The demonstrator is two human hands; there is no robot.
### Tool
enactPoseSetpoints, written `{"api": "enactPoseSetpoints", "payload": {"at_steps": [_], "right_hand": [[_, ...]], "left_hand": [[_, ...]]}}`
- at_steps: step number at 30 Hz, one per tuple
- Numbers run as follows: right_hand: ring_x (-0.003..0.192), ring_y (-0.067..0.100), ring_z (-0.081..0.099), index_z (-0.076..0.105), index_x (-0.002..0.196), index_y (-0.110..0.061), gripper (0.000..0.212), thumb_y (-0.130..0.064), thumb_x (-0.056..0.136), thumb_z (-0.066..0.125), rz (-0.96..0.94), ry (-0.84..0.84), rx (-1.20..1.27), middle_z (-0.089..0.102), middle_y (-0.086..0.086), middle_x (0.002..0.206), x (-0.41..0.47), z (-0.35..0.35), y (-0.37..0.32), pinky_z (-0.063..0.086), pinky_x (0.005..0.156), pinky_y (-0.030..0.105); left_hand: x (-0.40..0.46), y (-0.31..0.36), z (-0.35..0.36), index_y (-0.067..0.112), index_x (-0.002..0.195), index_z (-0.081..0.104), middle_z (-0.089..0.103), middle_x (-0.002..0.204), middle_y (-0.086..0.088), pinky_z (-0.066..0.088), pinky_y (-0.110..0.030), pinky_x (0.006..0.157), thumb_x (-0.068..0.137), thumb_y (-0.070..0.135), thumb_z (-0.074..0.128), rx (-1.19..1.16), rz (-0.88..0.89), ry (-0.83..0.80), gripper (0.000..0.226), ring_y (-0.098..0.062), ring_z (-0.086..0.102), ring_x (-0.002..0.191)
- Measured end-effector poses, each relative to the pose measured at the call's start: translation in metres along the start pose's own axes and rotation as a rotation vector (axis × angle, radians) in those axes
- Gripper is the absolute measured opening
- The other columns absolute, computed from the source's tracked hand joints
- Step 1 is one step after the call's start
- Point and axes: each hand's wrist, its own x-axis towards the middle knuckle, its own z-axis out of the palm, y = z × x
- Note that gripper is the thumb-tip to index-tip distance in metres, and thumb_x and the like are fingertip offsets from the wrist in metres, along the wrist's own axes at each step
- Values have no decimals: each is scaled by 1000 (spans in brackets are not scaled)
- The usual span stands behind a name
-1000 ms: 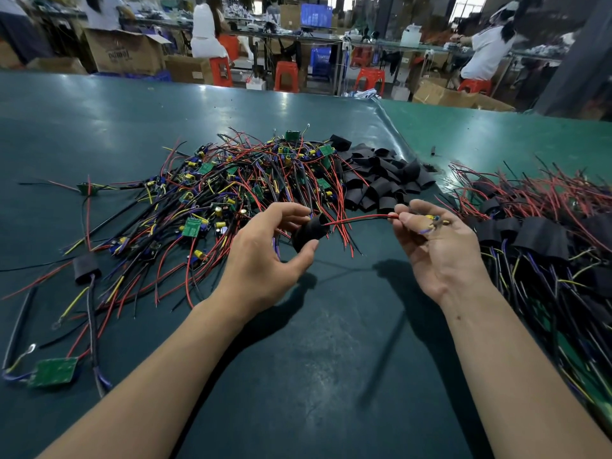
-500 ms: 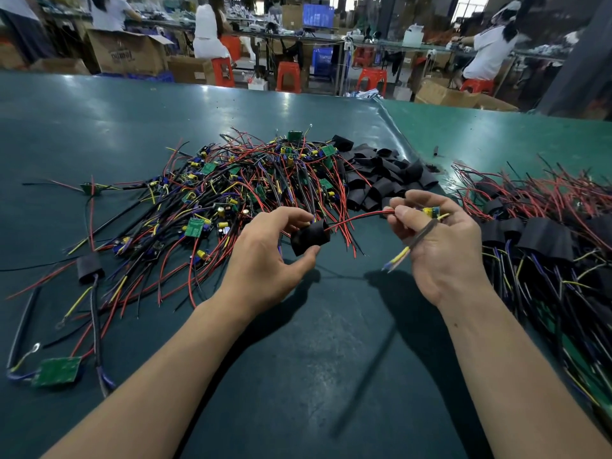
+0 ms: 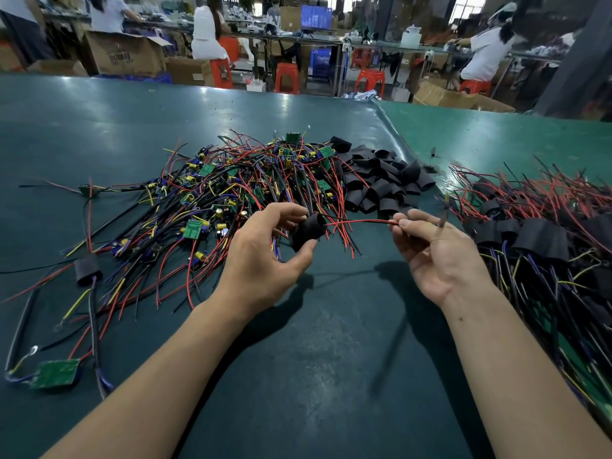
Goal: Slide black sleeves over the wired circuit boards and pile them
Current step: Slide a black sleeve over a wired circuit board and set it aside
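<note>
- Head view: the left hand curls its fingers and thumb round a black sleeve, held just above the green table at centre frame.
- The sleeve is a short, matte black tube, slightly flattened, its open mouth turned toward the right hand.
- Red and black wires run out of that mouth, straight across the gap to the right hand.
- The right hand pinches the wire ends between thumb and fingertips, palm up, the other fingers loosely curled; a blurred wire end sticks up past its fingers.
- Behind the left hand lies the tangle of unsleeved circuit boards, small green boards with yellow capacitors and red, black, yellow and blue leads.
- Just right of that tangle sits a heap of loose black sleeves.
- Far right is the pile of sleeved boards.
- One green board lies alone at the near left.
- Against half a second ago: the loose yellow-tipped wire that drooped below the right hand's fingers now points upward, blurred; the sleeve sits in the same grip, and the wires remain taut between the hands.
</note>
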Motion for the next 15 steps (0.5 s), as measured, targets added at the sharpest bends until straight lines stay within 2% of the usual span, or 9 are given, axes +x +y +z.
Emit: {"api": "enactPoseSetpoints", "payload": {"at_steps": [6, 10, 15], "right_hand": [[61, 18, 70, 60, 81, -4, 22, 18, 83, 58, 23, 5, -22, 71, 9, 67, 1, -1, 0, 57, 58, 20], [62, 17, 71, 61, 82, -4, 22, 18, 83, 58, 34, -6, -51, 72, 9, 68, 1, -1, 0, 57, 58, 20], [62, 17, 70, 60, 82, -5, 23, 18, 83, 58, 6, 8, -56, 71, 8, 66, 3, -1, 1, 57, 59, 21]], "left_hand": [[0, -2, 0, 12, 115, 63, 68, 105, 3, 49, -26, 90, 79, 12, 80, 15, 13, 5, 40, -12, 64, 99], [1, -3, 0, 15, 113, 63, 68, 104, 4, 47, -20, 87, 78, 12, 81, 18, 5, 31, 40, -11, 64, 96], [0, -3, -1, 15, 115, 63, 68, 106, 4, 45, -20, 89, 77, 12, 81, 21, 55, -46, 42, -13, 63, 100]]}}
